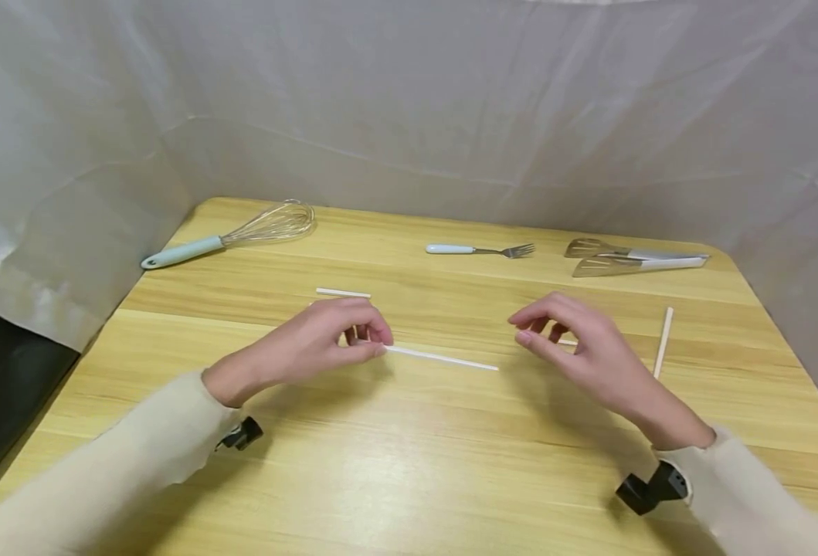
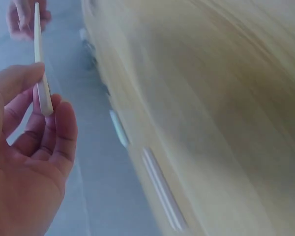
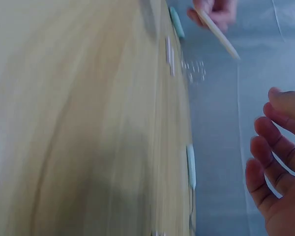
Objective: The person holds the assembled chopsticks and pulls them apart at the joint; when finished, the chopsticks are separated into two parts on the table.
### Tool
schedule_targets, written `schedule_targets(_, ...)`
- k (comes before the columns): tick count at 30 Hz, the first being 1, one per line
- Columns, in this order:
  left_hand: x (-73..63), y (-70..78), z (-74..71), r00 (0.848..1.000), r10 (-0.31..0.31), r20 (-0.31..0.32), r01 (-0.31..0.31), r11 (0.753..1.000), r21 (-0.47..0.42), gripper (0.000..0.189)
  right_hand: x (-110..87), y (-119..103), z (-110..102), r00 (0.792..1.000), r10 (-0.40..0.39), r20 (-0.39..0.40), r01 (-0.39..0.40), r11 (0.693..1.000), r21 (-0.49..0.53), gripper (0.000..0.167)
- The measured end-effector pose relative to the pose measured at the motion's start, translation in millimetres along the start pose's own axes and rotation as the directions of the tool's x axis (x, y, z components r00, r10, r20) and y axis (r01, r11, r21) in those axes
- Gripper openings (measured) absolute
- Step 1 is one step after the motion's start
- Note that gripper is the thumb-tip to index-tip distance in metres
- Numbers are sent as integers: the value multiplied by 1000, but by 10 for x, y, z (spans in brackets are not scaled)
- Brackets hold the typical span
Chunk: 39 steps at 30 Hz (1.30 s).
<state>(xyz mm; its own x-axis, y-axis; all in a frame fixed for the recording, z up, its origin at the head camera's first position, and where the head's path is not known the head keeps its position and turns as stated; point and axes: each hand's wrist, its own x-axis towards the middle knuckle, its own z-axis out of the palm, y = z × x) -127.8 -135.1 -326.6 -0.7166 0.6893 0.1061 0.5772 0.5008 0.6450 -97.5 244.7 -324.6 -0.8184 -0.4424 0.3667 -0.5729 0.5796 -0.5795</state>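
Observation:
My left hand (image 1: 325, 340) pinches one end of a slim, pale chopstick (image 1: 443, 358) between thumb and fingers. The chopstick is held above the table and points right; its squared end shows by the thumb in the left wrist view. Across from its free tip is my right hand (image 1: 582, 347), apart from it, with loosely bent fingers and nothing between them. Behind the left hand lies a pale stick (image 1: 342, 293), partly covered. Another pale stick (image 1: 567, 342) shows only a short piece behind the right hand, and a longer one (image 1: 663, 340) lies to its right.
Along the table's (image 1: 395, 479) back edge lie a whisk (image 1: 269, 224) with a mint handle, a fork (image 1: 481, 250) with a pale blue handle, and tongs (image 1: 634, 259) with slotted heads. A grey curtain (image 1: 409, 108) hangs behind the table.

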Motion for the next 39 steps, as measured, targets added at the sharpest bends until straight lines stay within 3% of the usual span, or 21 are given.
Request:
schedule_targets(10, 238, 298, 185, 996, 81, -30, -81, 997, 8, 7, -10, -233, 275, 993, 4, 120, -19, 992, 123, 20)
schedule_targets(19, 342, 388, 315, 994, 89, -63, -88, 996, 17, 8, -48, -230, 331, 996, 74, 55, -79, 992, 95, 8)
schedule_targets(29, 417, 463, 515, 999, -5, -50, 2, 999, -49, 11, -71, -188, 351, 997, 59, 40, -62, 994, 86, 11)
schedule_targets(39, 446, 479, 642, 995, 34, -91, -36, 999, -26, 9, -98, -197, 366, 995, 94, 36, -98, 990, 99, 12)
